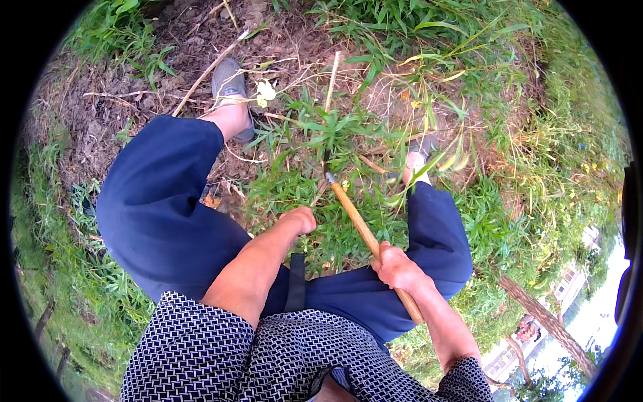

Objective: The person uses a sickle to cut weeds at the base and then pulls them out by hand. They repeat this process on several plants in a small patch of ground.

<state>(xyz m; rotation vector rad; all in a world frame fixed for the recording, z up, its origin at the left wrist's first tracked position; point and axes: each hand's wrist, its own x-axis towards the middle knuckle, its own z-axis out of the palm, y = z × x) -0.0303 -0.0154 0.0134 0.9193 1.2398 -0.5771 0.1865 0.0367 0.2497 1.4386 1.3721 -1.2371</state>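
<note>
My right hand (399,266) is closed around the lower part of a wooden handle (356,216), which slants up and left to a metal ferrule. A dark metal part (326,163) extends beyond it, partly hidden by leaves. My left hand (300,220) is a fist around the near end of a thin stick (320,192), whose far part is lost among the green plants. A pale, straight stalk (332,83) rises past the dark metal. Which piece it joins, I cannot tell.
My shoes (228,80) stand apart on soil and weeds. A long cut stick (208,73) lies by the left foot, near a pale yellow flower or leaf (265,92). Leafy grass (452,30) grows ahead. Tree trunks (547,324) and distant people (527,329) are at the lower right.
</note>
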